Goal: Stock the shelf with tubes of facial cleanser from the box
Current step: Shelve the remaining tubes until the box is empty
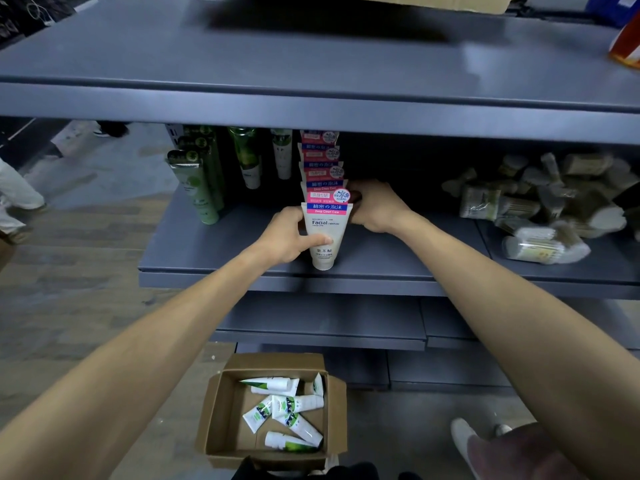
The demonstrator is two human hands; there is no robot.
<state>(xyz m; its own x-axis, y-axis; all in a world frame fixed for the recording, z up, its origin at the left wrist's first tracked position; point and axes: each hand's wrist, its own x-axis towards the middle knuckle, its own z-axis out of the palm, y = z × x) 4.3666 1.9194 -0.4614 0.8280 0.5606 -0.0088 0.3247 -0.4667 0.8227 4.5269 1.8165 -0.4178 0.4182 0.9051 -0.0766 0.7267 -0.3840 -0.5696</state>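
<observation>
Left hand [289, 237] gripped the front white pink-topped cleanser tube [325, 233], cap down on the grey metal shelf [381, 261]. Right hand [375, 207] curled round the row behind. Open cardboard box [221, 410] sat below on the floor.

One camera sits on the person's head, looking forward and down, close to the shelf [363, 268] mid-frame.

grey shelf [381, 258], cleanser tubes [323, 188], green tubes [201, 181], perhaps cotton-swab packs [540, 206]
</observation>
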